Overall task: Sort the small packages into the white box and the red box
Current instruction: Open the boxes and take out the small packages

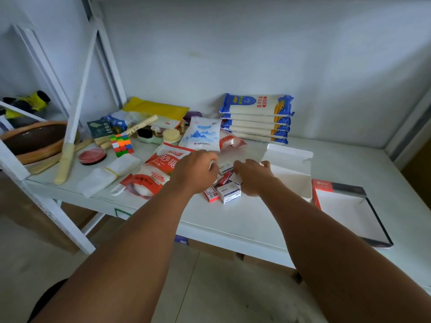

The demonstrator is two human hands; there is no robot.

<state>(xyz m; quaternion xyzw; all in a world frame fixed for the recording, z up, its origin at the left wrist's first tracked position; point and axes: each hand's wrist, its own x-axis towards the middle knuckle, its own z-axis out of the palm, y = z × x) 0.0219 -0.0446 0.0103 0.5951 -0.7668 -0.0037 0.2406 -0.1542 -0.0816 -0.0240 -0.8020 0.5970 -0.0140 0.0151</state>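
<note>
Both hands down in the heap of small packages (225, 183) mid-counter (233, 220), red ones and white-and-blue ones mixed together. Left hand (198, 170) curled, fingers closed over the far side of the pile; right hand (253, 177) curled on the near-right side, seemingly pinching a white package, though hard to tell for sure. White box (289, 169) open just beside the right hand, red box (349, 206) further right, apparently nothing in either yet.

Best bet here: separate by colour first, then grab one package at a time, cleanly. Short hop to the white box, longer reach to the red. Worth minding the sugar bags (158, 169) right next to the left wrist.
</note>
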